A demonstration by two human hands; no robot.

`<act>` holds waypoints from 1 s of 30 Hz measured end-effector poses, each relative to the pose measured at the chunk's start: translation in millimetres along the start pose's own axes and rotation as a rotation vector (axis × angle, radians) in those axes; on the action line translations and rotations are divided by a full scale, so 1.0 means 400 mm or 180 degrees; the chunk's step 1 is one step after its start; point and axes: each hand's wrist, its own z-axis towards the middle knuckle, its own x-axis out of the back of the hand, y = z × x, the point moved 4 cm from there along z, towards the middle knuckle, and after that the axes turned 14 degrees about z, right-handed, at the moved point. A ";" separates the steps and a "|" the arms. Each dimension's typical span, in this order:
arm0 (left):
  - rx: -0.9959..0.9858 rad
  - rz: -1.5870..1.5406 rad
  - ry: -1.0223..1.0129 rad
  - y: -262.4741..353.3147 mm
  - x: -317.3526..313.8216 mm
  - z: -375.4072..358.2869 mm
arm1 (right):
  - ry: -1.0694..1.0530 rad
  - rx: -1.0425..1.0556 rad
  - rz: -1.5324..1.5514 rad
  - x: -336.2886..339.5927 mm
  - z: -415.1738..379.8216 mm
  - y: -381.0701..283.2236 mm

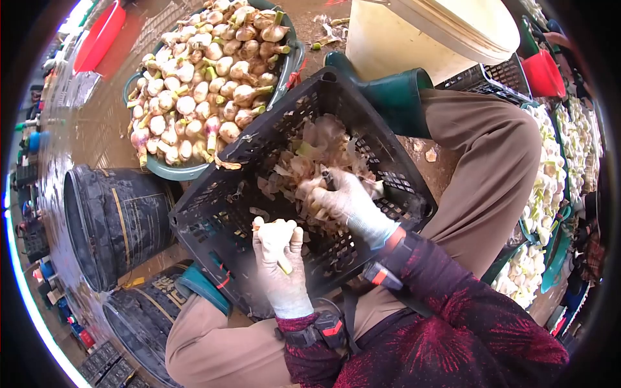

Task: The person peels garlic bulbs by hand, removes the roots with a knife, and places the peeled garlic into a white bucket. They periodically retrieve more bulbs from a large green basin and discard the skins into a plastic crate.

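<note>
My left hand (283,279), in a pale, dirt-stained glove, is closed around a white garlic bulb (276,234) with its short stem pointing down toward the wrist. It is over the near side of a black plastic crate (252,150). Farther into the crate, my gloved right hand (349,202) has its fingers curled just above a heap of loose garlic skins (323,145). A small dark piece shows at those fingers, but I cannot tell what it is. Peeled skin also lies below and around the right hand.
Beyond the crate, a green tub (294,64) is heaped with unpeeled garlic bulbs. Black buckets (123,223) stand at left, and a large cream bucket (394,45) at the far side. Tubs of white garlic (546,187) line the right. My legs flank the crate.
</note>
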 end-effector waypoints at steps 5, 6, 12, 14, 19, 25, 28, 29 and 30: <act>-0.0662 0.0271 0.0308 0.001 -0.020 -0.003 | -0.0417 0.1540 -0.2806 -0.093 -0.093 -0.018; -0.0839 0.0549 0.0401 0.003 -0.023 -0.010 | -0.0401 0.1445 -0.2775 -0.112 -0.103 -0.012; -0.0976 0.0726 0.0636 0.004 -0.040 -0.027 | -0.0149 0.1658 -0.3025 -0.120 -0.092 0.004; -0.0926 0.0375 0.0102 -0.010 -0.022 -0.008 | -0.0107 0.0914 -0.2314 -0.096 -0.061 0.001; -0.0042 0.0303 0.0025 -0.003 -0.039 -0.001 | -0.0323 -0.0116 -0.0437 -0.048 -0.034 0.009; 0.0292 0.0940 0.0615 -0.024 0.012 -0.001 | -0.0397 -0.0203 -0.0198 -0.055 -0.030 -0.030; 0.0489 0.0322 0.0595 -0.009 0.015 -0.002 | -0.0433 -0.0061 0.0437 -0.009 -0.016 -0.119; 0.0486 0.0178 0.0603 -0.012 0.020 -0.004 | -0.0238 0.0309 -0.0702 0.006 -0.014 -0.115; 0.0474 0.0028 0.0594 -0.012 0.016 -0.004 | -0.0019 0.0695 -0.1844 0.032 0.001 -0.094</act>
